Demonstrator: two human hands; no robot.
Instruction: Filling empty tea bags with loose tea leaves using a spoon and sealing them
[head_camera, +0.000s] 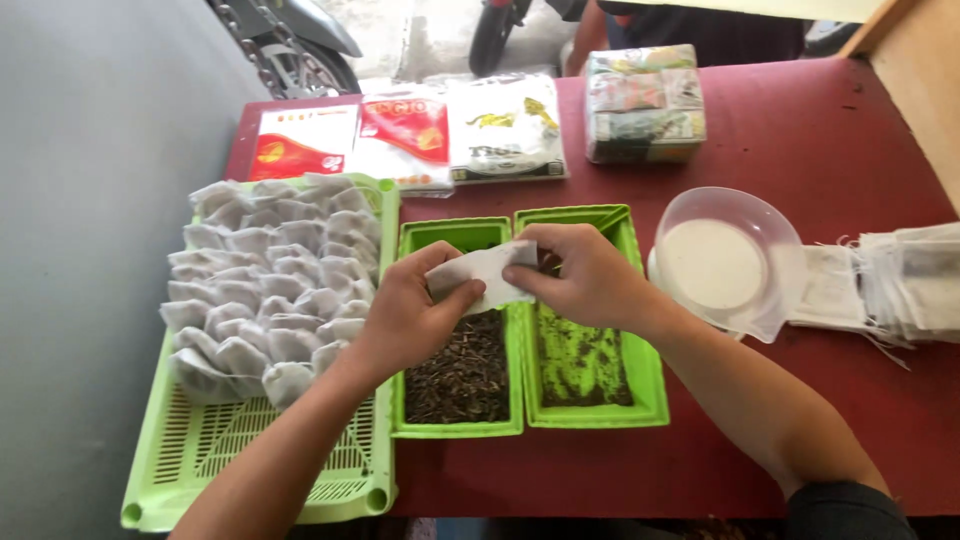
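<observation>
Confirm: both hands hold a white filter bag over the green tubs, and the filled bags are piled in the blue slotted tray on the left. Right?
Not quite. The slotted tray holding the filled bags is light green, not blue, as the head view shows. The rest stands: the left hand and right hand hold a white filter bag over the green tubs.

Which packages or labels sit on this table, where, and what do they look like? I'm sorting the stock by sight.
Red and white flat packet: far left edge, rectangular, yellow emblem.
Red-faced glossy packet: beside it, white border, overlapping neighbours.
White flat packet: far middle, yellow and black picture.
Paper-wrapped block: far right, boxy, pale green and pink printed wrap.
No signs or screens.
</observation>
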